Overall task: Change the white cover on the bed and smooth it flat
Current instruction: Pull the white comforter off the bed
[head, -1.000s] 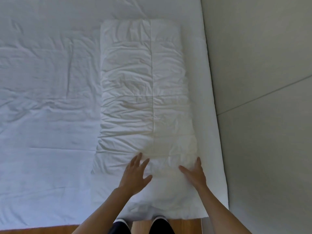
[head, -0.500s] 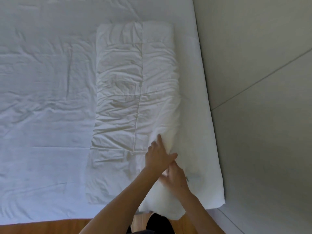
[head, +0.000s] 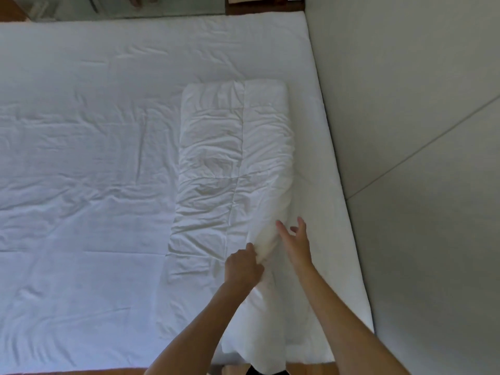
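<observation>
A folded white cover (head: 232, 163) lies as a long wrinkled strip on the right side of the bed (head: 81, 163), which wears a creased white sheet. My left hand (head: 243, 266) grips a bunched fold of the cover's near right edge and lifts it. Just to the right, my right hand (head: 296, 239) has its fingers spread and lies against the raised fold. The cover's near end hangs over the bed's front edge.
A grey wall (head: 419, 131) runs along the bed's right side, close to the mattress. A dark wooden piece (head: 265, 5) stands past the far edge of the bed. Wooden floor (head: 54, 372) shows along the bottom.
Both hands lay flat on the cover's near end. They then moved to its right edge, where my left hand gathered a fold and raised it while my right hand slid alongside.
</observation>
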Action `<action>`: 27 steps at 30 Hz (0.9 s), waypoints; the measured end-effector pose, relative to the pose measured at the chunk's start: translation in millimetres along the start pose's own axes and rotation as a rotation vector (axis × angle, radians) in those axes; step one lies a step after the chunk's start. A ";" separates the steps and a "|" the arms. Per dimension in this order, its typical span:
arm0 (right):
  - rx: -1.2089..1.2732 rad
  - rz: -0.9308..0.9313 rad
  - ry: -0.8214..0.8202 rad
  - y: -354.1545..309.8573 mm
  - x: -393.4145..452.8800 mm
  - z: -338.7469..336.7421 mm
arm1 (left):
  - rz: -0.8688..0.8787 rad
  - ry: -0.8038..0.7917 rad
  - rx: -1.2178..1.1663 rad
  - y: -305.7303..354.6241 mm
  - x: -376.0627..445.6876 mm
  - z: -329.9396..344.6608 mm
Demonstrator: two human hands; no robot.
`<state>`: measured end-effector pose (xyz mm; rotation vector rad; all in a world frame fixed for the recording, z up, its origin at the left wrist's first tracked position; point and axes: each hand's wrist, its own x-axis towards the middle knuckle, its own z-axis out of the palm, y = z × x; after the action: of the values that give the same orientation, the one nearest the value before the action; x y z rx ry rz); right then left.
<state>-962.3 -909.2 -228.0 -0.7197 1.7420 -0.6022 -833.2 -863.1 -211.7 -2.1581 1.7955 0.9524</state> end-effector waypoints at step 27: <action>-0.547 -0.200 -0.754 -99.5 -209.1 611.6 | -0.464 0.048 -0.210 -599.0 -89.6 -160.9</action>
<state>-312.5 -850.1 -184.4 -1.3126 1.1180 0.0566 -223.7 -718.9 -189.6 -2.5786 1.1630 1.0075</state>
